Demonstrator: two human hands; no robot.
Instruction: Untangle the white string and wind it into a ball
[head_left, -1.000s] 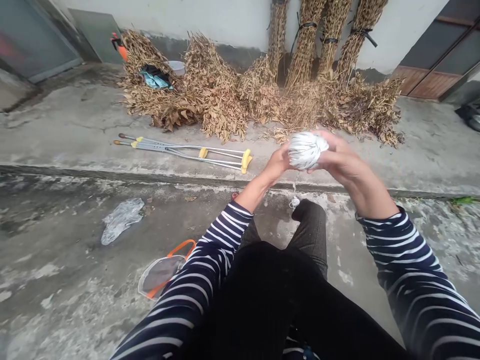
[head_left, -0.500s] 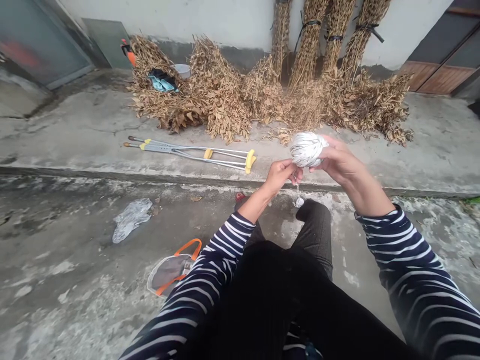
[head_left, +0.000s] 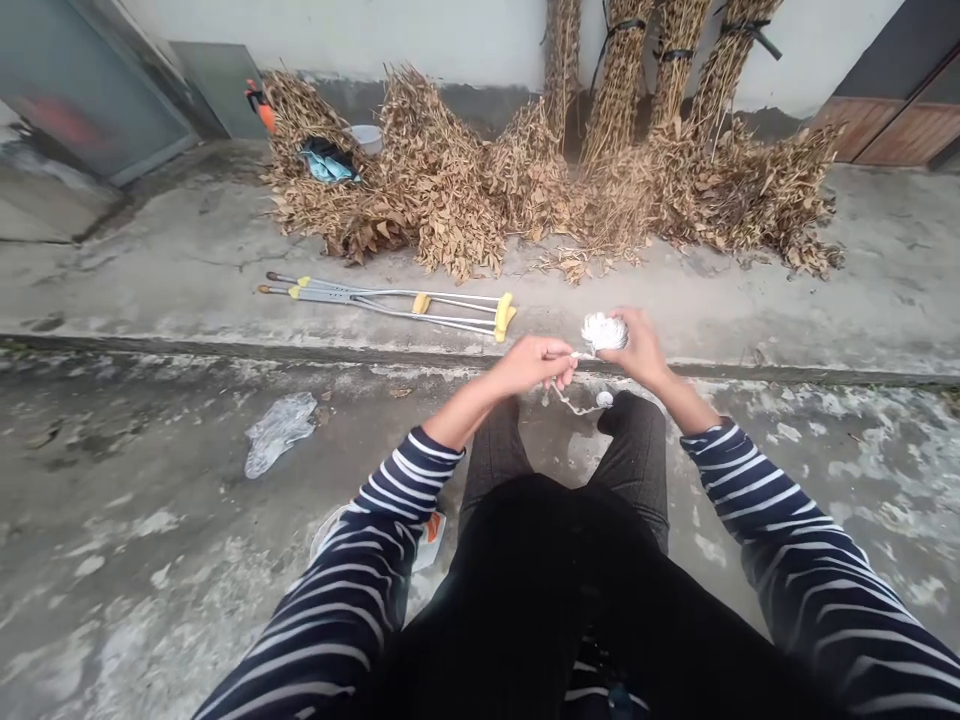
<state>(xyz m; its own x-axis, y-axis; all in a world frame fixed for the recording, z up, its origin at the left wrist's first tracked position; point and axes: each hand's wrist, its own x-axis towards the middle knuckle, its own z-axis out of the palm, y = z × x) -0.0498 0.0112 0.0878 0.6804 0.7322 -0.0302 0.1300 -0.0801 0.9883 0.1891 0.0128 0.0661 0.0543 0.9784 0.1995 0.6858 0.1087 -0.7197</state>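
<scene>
A ball of white cord is gripped in my right hand, in front of the concrete step. My left hand pinches a strand of the cord just left of the ball, and a short length stretches between the two hands. From under my left fingers a loose tail of cord hangs down and runs right. It ends at a small white round piece near my knee; its exact kind is too small to tell.
A pair of crutches lies on the concrete ledge. Behind it are heaps of dried plants and tied bundles against the wall. Clear plastic lies on the lower ground. A bag is partly hidden behind my left sleeve.
My right hand has lowered with the ball of cord. My left hand has moved left and drawn a strand away from it, and the hanging tail now slants rightward.
</scene>
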